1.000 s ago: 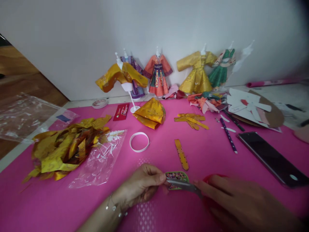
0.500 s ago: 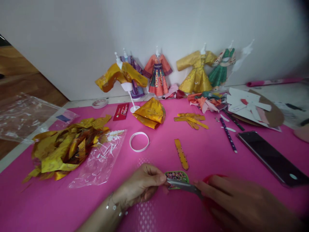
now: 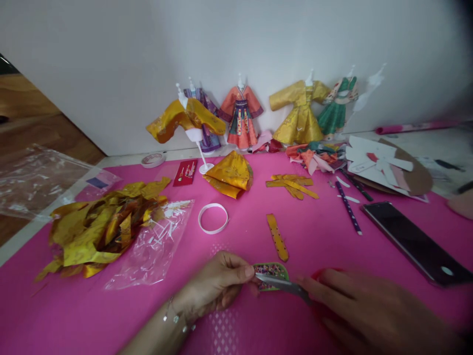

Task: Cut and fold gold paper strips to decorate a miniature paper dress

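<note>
My right hand (image 3: pixel 373 305) is closed round the red handles of a pair of scissors (image 3: pixel 283 284), whose blades point left. The blade tips meet the fingertips of my left hand (image 3: pixel 225 278), pinched together on something too small to make out. Just behind the blades lies a small green tray (image 3: pixel 287 270) of tiny multicoloured beads, partly hidden by them. Beyond it is a yellow strip (image 3: pixel 277 236) with dark dots along its edges. A white ring of tape (image 3: pixel 213 230) lies farther left.
Yellow fabric scraps (image 3: pixel 99 229) and a clear plastic bag (image 3: pixel 148 261) lie at left. A phone (image 3: pixel 414 241) and a purple pen (image 3: pixel 348 207) are at right. Doll forms in small robes (image 3: pixel 242 116) stand along the wall, near a folded yellow cloth (image 3: pixel 231 175) and yellow strips (image 3: pixel 291 185).
Both hands and the scissors hold almost the same place. The scissor blades look slightly shifted at the left fingertips; the whole view has moved a touch.
</note>
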`<state>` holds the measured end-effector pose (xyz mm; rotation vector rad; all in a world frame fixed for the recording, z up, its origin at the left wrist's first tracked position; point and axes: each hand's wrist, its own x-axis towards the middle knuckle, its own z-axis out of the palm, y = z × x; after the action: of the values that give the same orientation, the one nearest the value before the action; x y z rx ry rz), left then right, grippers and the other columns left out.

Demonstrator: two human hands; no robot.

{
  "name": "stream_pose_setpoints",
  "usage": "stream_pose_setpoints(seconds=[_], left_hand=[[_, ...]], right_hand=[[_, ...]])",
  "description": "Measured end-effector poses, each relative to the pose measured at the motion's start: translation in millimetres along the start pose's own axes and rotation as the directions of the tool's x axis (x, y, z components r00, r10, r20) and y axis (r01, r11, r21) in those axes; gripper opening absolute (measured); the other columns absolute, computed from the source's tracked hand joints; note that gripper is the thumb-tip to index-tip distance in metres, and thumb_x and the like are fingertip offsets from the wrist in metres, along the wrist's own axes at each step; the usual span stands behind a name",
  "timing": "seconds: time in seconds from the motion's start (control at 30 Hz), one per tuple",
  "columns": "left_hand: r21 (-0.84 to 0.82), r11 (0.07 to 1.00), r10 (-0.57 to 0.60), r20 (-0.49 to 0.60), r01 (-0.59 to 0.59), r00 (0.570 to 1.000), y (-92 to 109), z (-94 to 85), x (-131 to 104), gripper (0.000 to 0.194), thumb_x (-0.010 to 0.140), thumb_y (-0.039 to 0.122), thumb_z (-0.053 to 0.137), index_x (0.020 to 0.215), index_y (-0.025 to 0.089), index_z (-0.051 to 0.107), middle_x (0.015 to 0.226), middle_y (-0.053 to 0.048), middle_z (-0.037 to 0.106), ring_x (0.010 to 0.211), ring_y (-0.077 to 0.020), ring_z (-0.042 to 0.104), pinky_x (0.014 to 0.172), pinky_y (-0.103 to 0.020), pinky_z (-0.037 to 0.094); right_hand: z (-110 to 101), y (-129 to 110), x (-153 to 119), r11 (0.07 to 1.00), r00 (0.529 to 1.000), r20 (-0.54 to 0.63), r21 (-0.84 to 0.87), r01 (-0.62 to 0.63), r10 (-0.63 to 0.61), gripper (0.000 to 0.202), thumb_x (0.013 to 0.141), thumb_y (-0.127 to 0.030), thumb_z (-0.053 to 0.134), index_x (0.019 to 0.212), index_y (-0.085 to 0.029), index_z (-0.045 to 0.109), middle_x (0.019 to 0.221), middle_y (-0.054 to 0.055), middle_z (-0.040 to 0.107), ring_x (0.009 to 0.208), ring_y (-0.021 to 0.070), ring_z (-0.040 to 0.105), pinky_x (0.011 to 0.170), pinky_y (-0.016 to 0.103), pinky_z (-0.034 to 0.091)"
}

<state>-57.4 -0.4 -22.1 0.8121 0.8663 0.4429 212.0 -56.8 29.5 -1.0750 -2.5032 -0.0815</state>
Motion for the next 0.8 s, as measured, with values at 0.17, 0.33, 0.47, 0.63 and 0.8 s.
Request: stream_pose_setpoints(seconds=[0.17,0.33,0.47,0.63,0.8], left_hand=[[-0.01,1.0,0.001,0.002,-0.001,1.0,1.7,0.8,-0.7,0.047,0.061,0.058,0.085,0.07,0.013,0.075,0.054,-0.001,0.07,0.026,-0.001,0.031,0.027,-0.017,0.016],[-0.01,1.0,-0.014,0.007,0.014,1.0,3.0,1.5,-1.3,0.048,0.06,0.057,0.086,0.068,0.012,0.075,0.054,-0.002,0.07,0.026,-0.0008,0.033,0.027,-0.017,0.015],[-0.003,1.0,-0.024,0.008,0.024,1.0,2.5,1.0,-0.6,0.047,0.06,0.057,0.086,0.066,0.012,0.074,0.046,0.001,0.063,0.026,-0.0012,0.032,0.027,-0.017,0.014],[-0.003,1.0,-0.019,0.005,0.019,1.0,1.6,0.6,0.0,0.045,0.062,0.055,0.085,0.068,0.012,0.075,0.046,0.001,0.063,0.026,-0.0013,0.032,0.027,-0.017,0.014],[-0.012,1.0,-0.019,-0.001,0.019,1.0,2.1,1.3,-0.8,0.045,0.061,0.054,0.086,0.069,0.011,0.075,0.052,-0.002,0.069,0.025,-0.0008,0.033,0.027,-0.018,0.014]], right_hand=[[2.2,1.7,-6.8,0.999,0.999,0.05,0.044,-0.004,0.002,0.035,0.107,-0.029,0.028,0.113,-0.026,0.062,0.076,-0.002,0.069,0.053,0.0145,0.064,0.043,0.031,0.041],[-0.9,0.7,-2.7,0.998,0.999,0.046,0.069,-0.002,-0.002,0.036,0.107,-0.027,0.028,0.11,-0.025,0.064,0.073,-0.003,0.067,0.053,0.0148,0.063,0.043,0.031,0.04],[-2.6,0.7,0.6,0.997,0.998,0.059,0.073,0.017,-0.021,0.037,0.106,-0.026,0.028,0.11,-0.023,0.065,0.071,-0.002,0.066,0.052,0.0145,0.062,0.043,0.031,0.037],[-2.5,-0.1,1.1,0.995,0.996,0.079,0.096,0.025,-0.033,0.034,0.102,-0.02,0.034,0.11,-0.022,0.067,0.071,-0.001,0.066,0.052,0.0149,0.062,0.043,0.031,0.037],[-4.7,-0.7,2.1,0.996,0.995,0.084,0.076,0.042,-0.048,0.036,0.102,-0.018,0.032,0.11,-0.021,0.067,0.072,0.0,0.067,0.051,0.0159,0.062,0.041,0.033,0.036]])
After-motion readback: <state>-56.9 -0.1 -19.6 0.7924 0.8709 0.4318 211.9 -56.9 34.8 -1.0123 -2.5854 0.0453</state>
